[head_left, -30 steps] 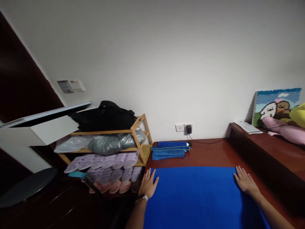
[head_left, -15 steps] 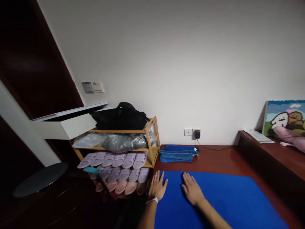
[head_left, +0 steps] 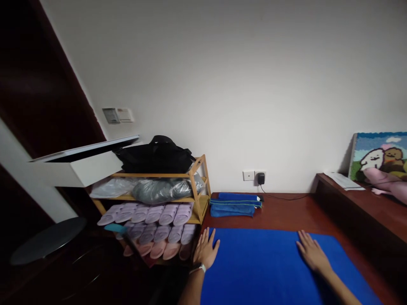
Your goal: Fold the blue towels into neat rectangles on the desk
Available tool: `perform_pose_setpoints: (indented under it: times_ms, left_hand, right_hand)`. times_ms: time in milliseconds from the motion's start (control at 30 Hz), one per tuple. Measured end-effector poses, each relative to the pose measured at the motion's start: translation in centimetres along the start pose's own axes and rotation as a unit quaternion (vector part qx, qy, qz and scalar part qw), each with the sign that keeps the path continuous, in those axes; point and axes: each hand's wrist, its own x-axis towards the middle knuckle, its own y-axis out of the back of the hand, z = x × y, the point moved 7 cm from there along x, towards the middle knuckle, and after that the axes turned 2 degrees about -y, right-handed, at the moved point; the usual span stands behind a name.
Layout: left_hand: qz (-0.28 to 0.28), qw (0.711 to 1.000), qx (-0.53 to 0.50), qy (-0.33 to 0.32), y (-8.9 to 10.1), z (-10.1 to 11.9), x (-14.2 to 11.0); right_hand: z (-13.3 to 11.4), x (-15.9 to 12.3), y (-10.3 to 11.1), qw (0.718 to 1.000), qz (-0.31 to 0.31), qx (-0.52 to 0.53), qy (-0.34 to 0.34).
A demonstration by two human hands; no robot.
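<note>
A blue cloth (head_left: 257,262) lies spread flat on the reddish-brown wooden table (head_left: 286,216). My left hand (head_left: 206,250), with a watch at its wrist, rests at the cloth's far left corner, fingers stretched out. Farther right, my right hand (head_left: 313,253) lies flat on the cloth near its far edge, palm down and fingers extended. Neither hand holds anything. Behind the cloth sit folded blue towels (head_left: 235,205), one edged in green, apart from both hands.
Left of the table stands a wooden rack (head_left: 197,190) with slippers (head_left: 168,214), plastic-wrapped items (head_left: 159,189) and a black bag (head_left: 157,156). A black plug (head_left: 261,178) with a cord is in the wall. On a raised ledge at right are papers (head_left: 345,181), a pink plush toy (head_left: 386,182) and a picture (head_left: 381,154).
My right hand has slid right across the cloth, widening the distance between my hands. My left hand stays at the left corner. The view has shifted slightly.
</note>
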Motion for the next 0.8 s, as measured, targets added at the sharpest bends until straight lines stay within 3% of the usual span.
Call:
perform_pose_setpoints:
  times_ms: [100,200,533,700,800]
  left_hand:
    - [0.006,1.000,0.007,-0.001,-0.3,-0.2,0.2]
    - [0.012,1.000,0.016,-0.003,-0.4,-0.3,0.4]
    - [0.018,1.000,0.014,-0.007,-0.8,-0.4,0.6]
    - [0.014,1.000,0.009,-0.007,-0.5,-0.1,0.4]
    - [0.004,1.000,0.004,-0.002,-0.4,0.1,0.3]
  right_hand:
    - [9.7,0.6,0.0,0.997,0.017,-0.045,-0.055]
    - [13.2,0.4,-0.2,0.995,0.029,-0.058,-0.082]
    - [12.0,0.0,0.4,0.993,0.013,-0.057,-0.099]
    - [10.2,-0.3,4.2,0.989,-0.038,-0.041,-0.137]
    - [5.8,-0.3,6.8,0.989,-0.044,-0.052,-0.131]
